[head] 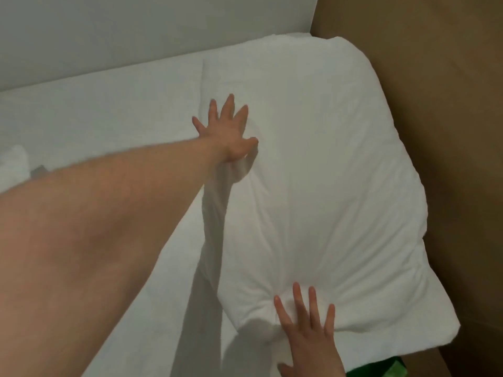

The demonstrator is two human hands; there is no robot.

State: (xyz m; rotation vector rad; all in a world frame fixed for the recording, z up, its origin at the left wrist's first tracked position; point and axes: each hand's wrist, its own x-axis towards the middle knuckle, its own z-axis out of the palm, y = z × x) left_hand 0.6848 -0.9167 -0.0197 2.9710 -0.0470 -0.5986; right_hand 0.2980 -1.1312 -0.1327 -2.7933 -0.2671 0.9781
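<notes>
A large white pillow (321, 164) lies on a white bed sheet (109, 126), pushed against the brown headboard on the right. My left hand (231, 131) reaches far out and presses flat on the pillow's left part, fingers spread and straight. My right hand (307, 330) presses with straight, spread fingers into the pillow's near edge, where the fabric puckers into a dent around the fingertips. Neither hand holds anything.
A brown headboard panel (441, 104) runs along the right side. A pale wall (136, 31) borders the bed at the back. A white bundle of cloth (13, 161) sits at the left edge. Something green (392, 368) shows at the bottom right below the pillow.
</notes>
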